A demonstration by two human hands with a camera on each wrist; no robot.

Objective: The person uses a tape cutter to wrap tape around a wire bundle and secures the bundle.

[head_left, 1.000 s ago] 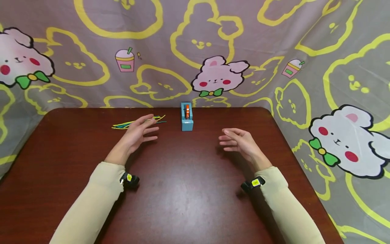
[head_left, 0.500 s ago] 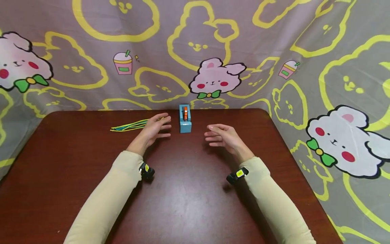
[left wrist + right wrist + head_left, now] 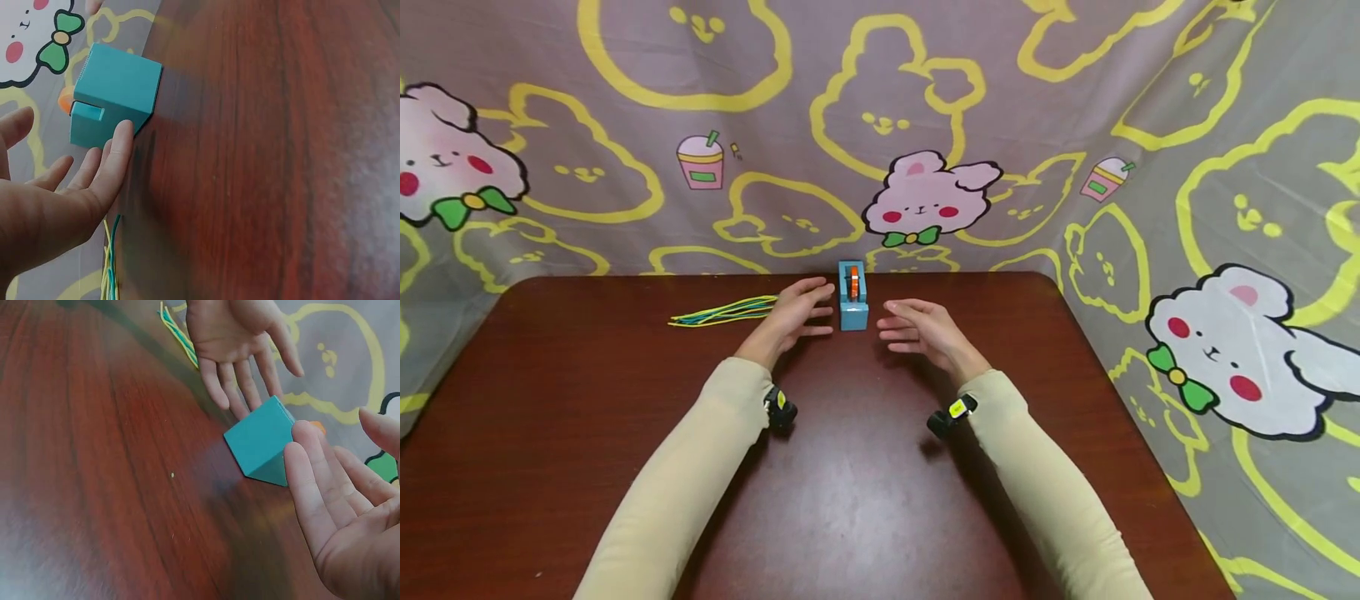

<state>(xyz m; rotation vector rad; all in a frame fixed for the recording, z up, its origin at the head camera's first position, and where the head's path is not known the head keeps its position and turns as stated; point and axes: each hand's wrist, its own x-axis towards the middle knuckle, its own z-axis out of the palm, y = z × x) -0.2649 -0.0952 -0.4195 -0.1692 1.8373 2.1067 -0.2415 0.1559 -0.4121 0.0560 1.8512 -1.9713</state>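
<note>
A blue tape dispenser point(image 3: 853, 315) with an orange roll of tape point(image 3: 854, 283) stands near the far edge of the table. Just left of it is my left hand point(image 3: 795, 317), its fingers spread and holding nothing. On the other side my right hand point(image 3: 925, 331) hovers with loosely bent fingers, a small gap away from the dispenser. The left wrist view shows the dispenser's teal side point(image 3: 119, 78) beyond my fingertips. From the right wrist, the dispenser point(image 3: 262, 437) appears between both hands, partly covered by my right fingers.
A bundle of thin yellow and green strands point(image 3: 718, 312) lies left of my left hand, its right end hidden behind it. Patterned cloth point(image 3: 760, 125) hangs behind the brown table point(image 3: 587, 400) and along its right side.
Both hands have moved inward toward the tape dispenser, the left one rightward and the right one leftward. The dispenser and the strands stay where they were on the table.
</note>
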